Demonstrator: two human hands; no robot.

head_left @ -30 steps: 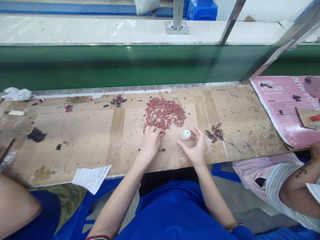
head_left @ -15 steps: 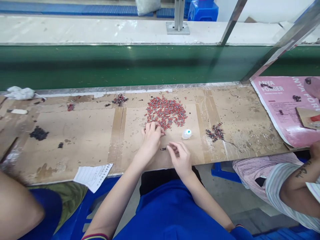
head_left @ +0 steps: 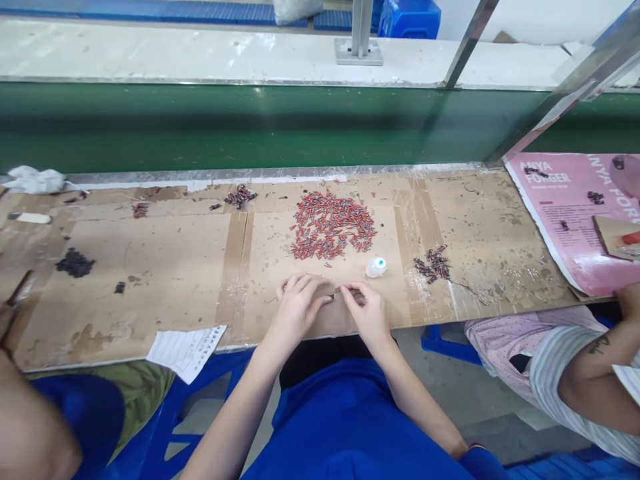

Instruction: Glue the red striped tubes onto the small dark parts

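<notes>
My left hand (head_left: 299, 308) and my right hand (head_left: 367, 309) meet fingertip to fingertip over the cardboard-covered bench (head_left: 175, 267), near its front edge. Both pinch something tiny between them; I cannot make out what it is. Just beyond the hands lies a pile of small red parts (head_left: 331, 225). A small white round object with a blue dot (head_left: 375, 267) stands to the right of the hands, untouched.
Small dark heaps lie at the right (head_left: 434, 261), back (head_left: 240, 196) and left (head_left: 75, 262). A paper slip (head_left: 186, 349) overhangs the front edge. A pink poster (head_left: 575, 213) covers the right end. Other people sit at both sides. A green conveyor belt (head_left: 250, 123) runs behind.
My left hand drew back from the red pile toward me. My right hand left the white round object and moved left to meet the left hand.
</notes>
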